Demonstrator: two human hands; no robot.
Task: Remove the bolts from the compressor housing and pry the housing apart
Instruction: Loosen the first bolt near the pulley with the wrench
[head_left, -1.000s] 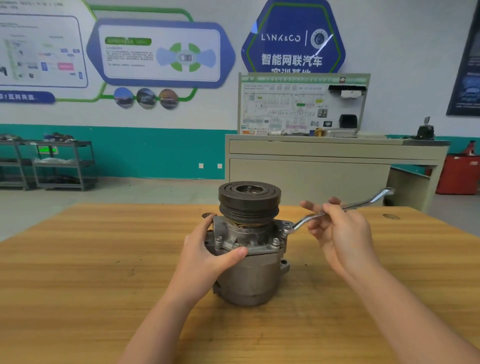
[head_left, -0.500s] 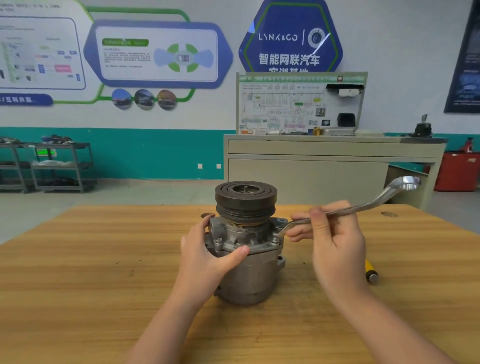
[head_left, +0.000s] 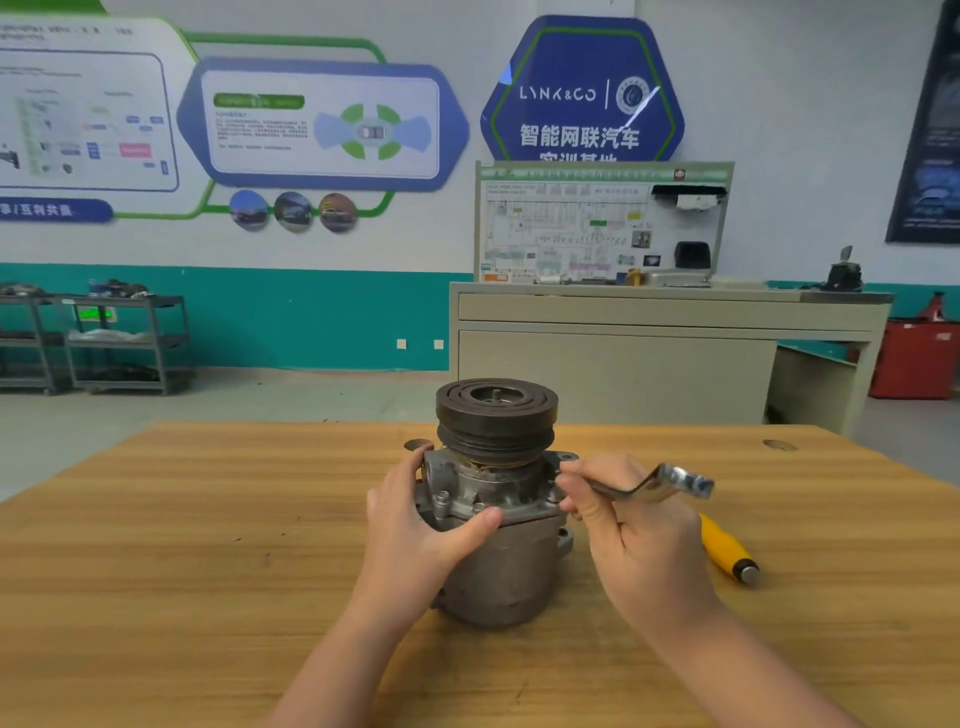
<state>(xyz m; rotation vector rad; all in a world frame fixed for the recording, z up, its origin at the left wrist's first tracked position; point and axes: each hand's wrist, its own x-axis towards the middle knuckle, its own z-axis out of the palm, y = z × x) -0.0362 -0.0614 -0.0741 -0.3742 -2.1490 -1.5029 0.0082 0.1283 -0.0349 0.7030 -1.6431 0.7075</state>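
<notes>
1 compressor (head_left: 498, 519), 1 wrench (head_left: 654, 486), 1 yellow-handled tool (head_left: 724, 551), 2 hands: left (head_left: 415, 525), right (head_left: 639, 540), 1 table (head_left: 156, 545), 2 bolts (head_left: 441, 498) visible on flange, 2 shelf carts (head_left: 124, 338)

We note left hand (head_left: 415, 525) curled round compressor housing (head_left: 498, 561), thumb across near flange. Right hand (head_left: 628, 525) just right of it, fingers pinching wrench (head_left: 654, 486) shank. Both forearms reach in from near edge.
</notes>
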